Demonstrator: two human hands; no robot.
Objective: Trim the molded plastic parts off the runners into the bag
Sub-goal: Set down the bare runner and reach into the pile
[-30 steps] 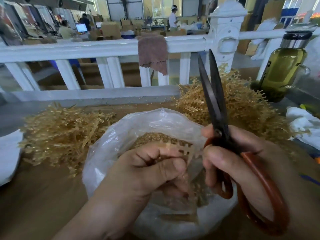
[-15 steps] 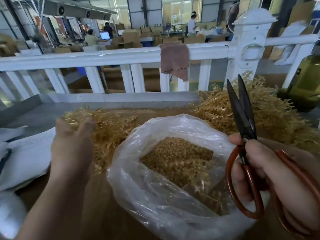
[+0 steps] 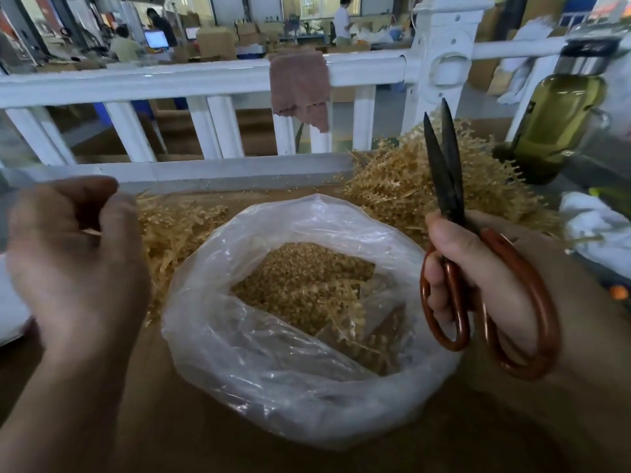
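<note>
**Station check: scissors in right hand, bag between the hands**

Nearest to me, I note the brown tabletop (image 3: pixel 170 438) carrying a clear plastic bag (image 3: pixel 273 387), which sits between the two hands with its mouth open upward. Inside it lies a heap of small tan trimmed parts (image 3: pixel 300 264), with a few spiky runners (image 3: pixel 345 302) on top towards the right hand's side.

The right hand (image 3: pixel 478 278) grips the red-handled scissors (image 3: pixel 447 186), fingers through the loops. The dark blades point up and away, their tips slightly parted.

The left hand (image 3: pixel 75 268) is held up beside the bag with its fingers curled. It is blurred. A pale sliver shows between thumb and fingers, but I cannot tell whether it is gripped.

Just beyond the left hand lies a left pile of runners (image 3: pixel 177 227). Beyond the right hand a larger right pile (image 3: pixel 392 186) rises behind the blades. Further right of it stands a green bottle (image 3: pixel 560 124).

Farthest, a white railing (image 3: pixel 170 80) crosses the view, a brown cloth (image 3: pixel 300 87) draped over it.
</note>
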